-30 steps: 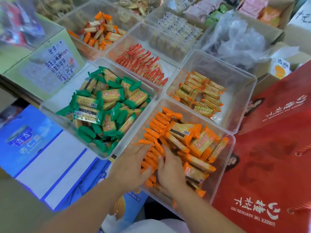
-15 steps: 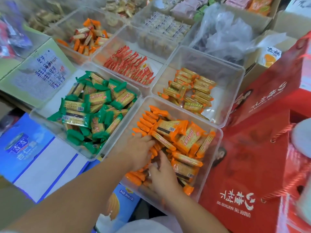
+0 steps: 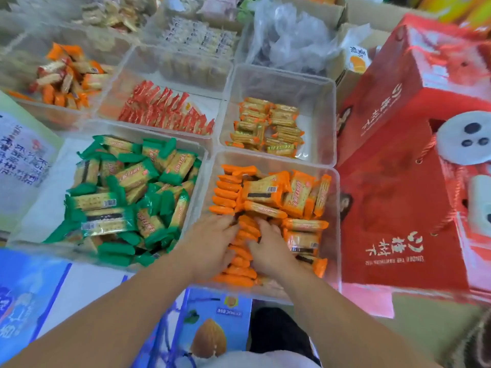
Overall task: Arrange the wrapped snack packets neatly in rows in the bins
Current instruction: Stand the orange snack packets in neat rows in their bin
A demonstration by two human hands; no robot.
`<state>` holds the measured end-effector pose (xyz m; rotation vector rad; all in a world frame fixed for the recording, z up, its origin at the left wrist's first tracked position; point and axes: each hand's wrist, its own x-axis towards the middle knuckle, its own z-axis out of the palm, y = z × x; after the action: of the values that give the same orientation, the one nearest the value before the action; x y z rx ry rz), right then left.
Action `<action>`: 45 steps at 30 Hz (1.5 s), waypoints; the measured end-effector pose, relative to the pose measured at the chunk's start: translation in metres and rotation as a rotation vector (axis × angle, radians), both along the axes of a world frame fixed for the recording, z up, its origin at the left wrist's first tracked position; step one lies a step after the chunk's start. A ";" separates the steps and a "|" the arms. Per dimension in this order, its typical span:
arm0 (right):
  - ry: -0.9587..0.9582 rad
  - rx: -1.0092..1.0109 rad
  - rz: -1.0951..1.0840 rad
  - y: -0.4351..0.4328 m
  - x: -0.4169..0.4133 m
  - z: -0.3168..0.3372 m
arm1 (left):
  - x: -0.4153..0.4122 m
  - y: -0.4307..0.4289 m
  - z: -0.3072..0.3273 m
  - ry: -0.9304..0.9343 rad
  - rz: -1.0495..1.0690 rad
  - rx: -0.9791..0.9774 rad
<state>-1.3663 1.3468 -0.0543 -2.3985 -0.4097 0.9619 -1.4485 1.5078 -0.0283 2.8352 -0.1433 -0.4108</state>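
Closely packed clear bins (image 3: pixel 279 81), red box (image 3: pixel 393 208) beside, left hand (image 3: pixel 212 243), right hand (image 3: pixel 271 249) amid orange packets (image 3: pixel 225 193), grip unclear

Red gift boxes (image 3: pixel 393 208) stand at right. Blue cartons (image 3: pixel 24 293) lie lower left. Cardboard boxes (image 3: pixel 372 11) line the back. Lighting is even.

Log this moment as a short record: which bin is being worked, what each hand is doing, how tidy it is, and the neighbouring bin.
Active bin: nearest clear bin, holding orange packets
Left hand: on the upright row, fingertips among packets; grip unclear
Right hand: fingers spread on the same row
Order: one row on edge along left wall; rest jumbled
Neighbour: green packets in a loose heap
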 end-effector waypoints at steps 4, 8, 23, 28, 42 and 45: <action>0.003 -0.088 -0.036 0.011 -0.016 0.013 | -0.041 0.022 0.006 -0.107 -0.077 0.086; -0.025 -0.070 -0.148 0.016 -0.032 0.021 | -0.064 0.041 0.001 -0.061 -0.005 0.104; -0.026 0.028 -0.153 0.011 -0.013 0.013 | -0.069 0.031 -0.007 -0.044 0.131 0.006; -0.060 -0.050 0.007 0.026 0.011 0.003 | -0.068 0.029 -0.007 -0.044 0.169 -0.006; -0.109 0.110 0.280 0.001 0.012 -0.010 | -0.042 -0.018 -0.009 -0.003 0.481 0.121; -0.112 0.086 0.296 0.001 0.020 -0.008 | -0.040 -0.032 -0.007 0.032 0.560 0.144</action>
<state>-1.3465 1.3481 -0.0624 -2.3616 -0.8488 0.9142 -1.4883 1.4755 -0.0351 2.8346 0.6948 -0.3472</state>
